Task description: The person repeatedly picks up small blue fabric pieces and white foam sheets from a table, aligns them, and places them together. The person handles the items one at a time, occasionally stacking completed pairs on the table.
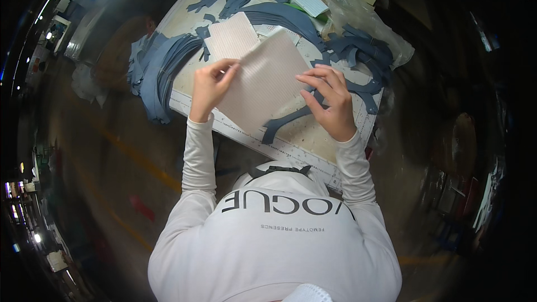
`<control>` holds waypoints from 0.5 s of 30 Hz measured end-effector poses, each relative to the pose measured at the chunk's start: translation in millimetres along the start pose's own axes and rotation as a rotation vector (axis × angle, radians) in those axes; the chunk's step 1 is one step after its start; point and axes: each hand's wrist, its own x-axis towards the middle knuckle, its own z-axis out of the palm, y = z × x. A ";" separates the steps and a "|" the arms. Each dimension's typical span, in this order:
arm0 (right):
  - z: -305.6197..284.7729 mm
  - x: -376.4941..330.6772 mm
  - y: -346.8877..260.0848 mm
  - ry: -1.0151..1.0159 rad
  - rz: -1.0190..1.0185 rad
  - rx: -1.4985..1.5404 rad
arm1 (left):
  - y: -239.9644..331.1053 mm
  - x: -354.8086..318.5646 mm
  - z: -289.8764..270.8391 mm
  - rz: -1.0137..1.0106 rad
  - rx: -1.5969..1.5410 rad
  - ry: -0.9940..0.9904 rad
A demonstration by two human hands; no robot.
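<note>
My left hand (211, 85) pinches the left edge of a pale, finely striped sheet (268, 81) between thumb and fingers. The sheet is tilted above the table, its top corner raised. At its right edge is my right hand (331, 98), fingers bent and thumb apart; whether the fingertips touch the sheet is unclear. Behind the raised sheet lies a stack of similar striped sheets (232, 36), partly covered by it. Below the right hand, a curved blue-grey fabric strip (288, 118) rests on the table, one end close to the sheet's lower edge.
The white table (305, 140) has a marked border along its front edge. A bundle of blue-grey fabric pieces (159, 75) hangs over its left side. More curved pieces (285, 14) lie across the back, and another pile (363, 50) sits right, beside clear plastic wrap (391, 36).
</note>
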 end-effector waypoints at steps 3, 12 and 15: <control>10.2 4.9 -2.0 0.014 -0.021 -0.038 | 27.4 -7.3 15.9 0.107 -0.123 -0.267; 16.2 -13.0 10.2 -0.157 0.130 0.024 | 39.1 -16.2 32.7 0.102 -0.211 -0.545; 19.6 -17.3 10.6 -0.033 0.025 -0.048 | 36.9 -16.6 32.7 0.039 -0.217 -0.575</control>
